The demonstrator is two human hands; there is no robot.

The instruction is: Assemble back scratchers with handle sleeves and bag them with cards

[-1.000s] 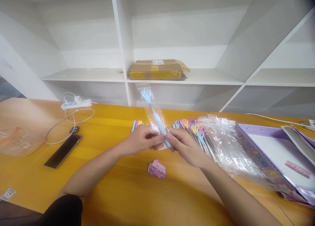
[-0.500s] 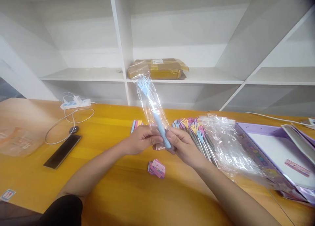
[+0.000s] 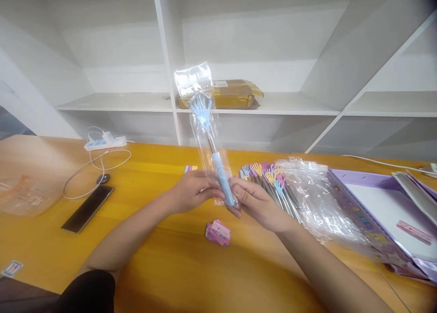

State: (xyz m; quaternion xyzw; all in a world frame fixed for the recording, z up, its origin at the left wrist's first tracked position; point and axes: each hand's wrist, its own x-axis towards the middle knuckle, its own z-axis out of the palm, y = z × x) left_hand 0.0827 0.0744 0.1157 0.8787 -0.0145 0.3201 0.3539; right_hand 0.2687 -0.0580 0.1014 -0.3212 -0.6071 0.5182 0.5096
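A light blue back scratcher with a hand-shaped head and metal rod stands tilted inside a clear plastic bag. My left hand pinches the bag beside the blue handle. My right hand grips the handle's lower end through the plastic, thumb on top. Right of my right hand lies a pile of back scratchers in blue, yellow, pink and purple. Below my hands a small stack of pink cards rests on the table. Several coloured strips show partly behind my left hand.
Clear plastic bags lie right of the pile, beside a purple box. At left are a phone, a mouse, a cable and a power strip. A taped cardboard package sits on the white shelf.
The bagged back scratcher has tipped a little more upright, and the top of the bag has risen and spread flat. Both hands keep their hold, nearly in place.
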